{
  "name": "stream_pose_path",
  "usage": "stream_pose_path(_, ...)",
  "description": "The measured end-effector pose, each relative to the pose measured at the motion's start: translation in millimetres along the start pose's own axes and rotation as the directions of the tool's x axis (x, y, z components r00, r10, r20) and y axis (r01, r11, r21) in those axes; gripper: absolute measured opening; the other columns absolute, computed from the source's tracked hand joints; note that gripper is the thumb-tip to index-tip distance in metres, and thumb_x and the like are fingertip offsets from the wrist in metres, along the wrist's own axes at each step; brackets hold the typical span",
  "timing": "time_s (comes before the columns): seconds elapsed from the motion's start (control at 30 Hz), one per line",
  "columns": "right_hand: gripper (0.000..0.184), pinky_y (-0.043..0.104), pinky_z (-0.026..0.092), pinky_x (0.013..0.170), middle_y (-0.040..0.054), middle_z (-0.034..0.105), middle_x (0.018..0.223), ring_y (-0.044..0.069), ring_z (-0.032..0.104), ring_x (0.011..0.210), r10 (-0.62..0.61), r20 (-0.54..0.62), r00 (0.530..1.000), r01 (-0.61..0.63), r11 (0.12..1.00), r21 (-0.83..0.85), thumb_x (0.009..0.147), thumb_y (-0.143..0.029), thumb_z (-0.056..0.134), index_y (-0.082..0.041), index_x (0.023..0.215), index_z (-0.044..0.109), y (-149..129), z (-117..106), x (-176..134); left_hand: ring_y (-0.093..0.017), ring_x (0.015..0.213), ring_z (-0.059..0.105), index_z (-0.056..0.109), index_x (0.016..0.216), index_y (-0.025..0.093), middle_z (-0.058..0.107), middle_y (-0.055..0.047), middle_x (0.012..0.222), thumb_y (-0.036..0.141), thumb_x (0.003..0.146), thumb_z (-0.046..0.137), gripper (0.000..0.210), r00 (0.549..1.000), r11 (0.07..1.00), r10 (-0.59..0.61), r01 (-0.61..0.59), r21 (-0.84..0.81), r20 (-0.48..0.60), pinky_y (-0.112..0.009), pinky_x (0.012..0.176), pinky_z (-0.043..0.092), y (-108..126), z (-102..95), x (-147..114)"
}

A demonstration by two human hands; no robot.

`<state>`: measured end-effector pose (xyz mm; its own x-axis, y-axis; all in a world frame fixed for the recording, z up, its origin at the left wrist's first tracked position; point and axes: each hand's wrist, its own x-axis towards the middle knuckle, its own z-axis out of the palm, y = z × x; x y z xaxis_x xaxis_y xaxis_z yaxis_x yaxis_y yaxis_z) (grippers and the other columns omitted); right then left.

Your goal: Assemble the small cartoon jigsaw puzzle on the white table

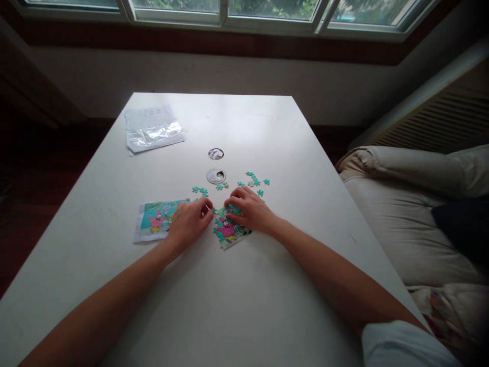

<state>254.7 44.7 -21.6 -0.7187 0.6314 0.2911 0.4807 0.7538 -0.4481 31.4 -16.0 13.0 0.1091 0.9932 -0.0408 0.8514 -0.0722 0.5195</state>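
A partly assembled jigsaw puzzle [226, 231] with a pink cartoon starfish on it lies at the middle of the table. My right hand [248, 208] rests over its upper right part, thumb and fingers apart, hiding some of the picture. At the puzzle's upper left edge my left hand [193, 220] is closed in a pinch on a small puzzle piece [214, 210]. Under and beside that hand lies a reference picture [155, 220] of the same cartoon, partly covered. Loose teal puzzle pieces [256, 181] are scattered just beyond both hands.
The white table [214, 306] has two round cutouts, one with a metal ring [216, 176]. A clear plastic bag [155, 128] with paper lies at the far left. A beige sofa [408, 224] stands along the right side, with windows [271, 9] beyond the table.
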Motion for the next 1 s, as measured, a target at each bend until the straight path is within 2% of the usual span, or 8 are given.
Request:
stream_pose_path(0.17, 0.024, 0.041, 0.045, 0.091, 0.0087, 0.058, 0.105, 0.025, 0.05, 0.099, 0.002, -0.002, 1.0, -0.002, 1.0, -0.001, 0.09, -0.037, 0.07, -0.023, 0.109, 0.068, 0.2, -0.8, 0.2, -0.016, 0.065, 0.062, 0.066, 0.093, 0.025, 0.071, 0.004, 0.074, 0.028, 0.09, 0.056, 0.011, 1.0, 1.0, -0.016, 0.015, -0.01, -0.008, -0.027, 0.065, 0.036, 4.6, 2.2, -2.2)
stream_pose_path(0.33, 0.024, 0.041, 0.045, 0.091, 0.0086, 0.058, 0.105, 0.025, 0.05, 0.099, 0.009, -0.001, 1.0, -0.009, 1.0, 0.001, 0.089, -0.036, 0.071, -0.023, 0.109, 0.068, 0.4, -0.2, 0.4, -0.015, 0.064, 0.062, 0.066, 0.096, 0.025, 0.07, 0.004, 0.073, 0.026, 0.089, 0.057, 0.011, 1.0, 1.0, 0.019, -0.019, 0.004, -0.012, -0.027, 0.065, 0.036, 2.0, 5.5, -1.3)
stream_pose_path(0.53, 0.024, 0.041, 0.046, 0.091, 0.0085, 0.058, 0.105, 0.025, 0.051, 0.099, 0.009, -0.003, 1.0, -0.009, 1.0, -0.001, 0.089, -0.036, 0.072, -0.023, 0.109, 0.068, 0.2, -0.5, 0.6, -0.016, 0.065, 0.06, 0.066, 0.109, 0.027, 0.068, 0.005, 0.073, 0.025, 0.09, 0.057, 0.021, 0.998, 0.997, 0.065, -0.065, 0.049, 0.003, -0.027, 0.064, 0.033, -3.6, 6.5, -1.8)
stream_pose_path(0.67, 0.024, 0.041, 0.046, 0.091, 0.0086, 0.058, 0.105, 0.025, 0.05, 0.099, 0.003, -0.003, 1.0, -0.003, 1.0, -0.004, 0.089, -0.036, 0.071, -0.023, 0.109, 0.068, 0.4, -0.5, 0.4, -0.016, 0.065, 0.057, 0.067, 0.102, 0.027, 0.065, 0.004, 0.07, 0.026, 0.09, 0.057, 0.015, 0.995, 0.99, 0.098, -0.099, 0.104, 0.014, -0.028, 0.065, 0.033, -2.8, 6.0, -2.2)
stream_pose_path(0.83, 0.024, 0.041, 0.046, 0.091, 0.0084, 0.058, 0.105, 0.025, 0.05, 0.099, 0.005, -0.009, 1.0, -0.005, 1.0, 0.004, 0.089, -0.036, 0.071, -0.024, 0.109, 0.068, 1.1, 0.5, -0.2, -0.017, 0.066, 0.057, 0.065, 0.1, 0.026, 0.064, 0.003, 0.071, 0.028, 0.09, 0.059, 0.012, 0.996, 0.99, 0.083, -0.084, 0.116, 0.017, -0.029, 0.066, 0.033, -1.9, 7.1, -1.4)
stream_pose_path(1.0, 0.024, 0.041, 0.046, 0.091, 0.0082, 0.058, 0.105, 0.025, 0.05, 0.099, 0.007, -0.006, 1.0, -0.007, 1.0, 0.006, 0.089, -0.037, 0.071, -0.024, 0.109, 0.067, 1.6, 0.8, -0.3, -0.018, 0.07, 0.059, 0.065, 0.097, 0.025, 0.066, 0.003, 0.073, 0.03, 0.09, 0.06, 0.01, 0.995, 0.984, 0.101, -0.1, 0.147, -0.003, -0.031, 0.073, 0.035, -2.9, 8.3, -2.0)
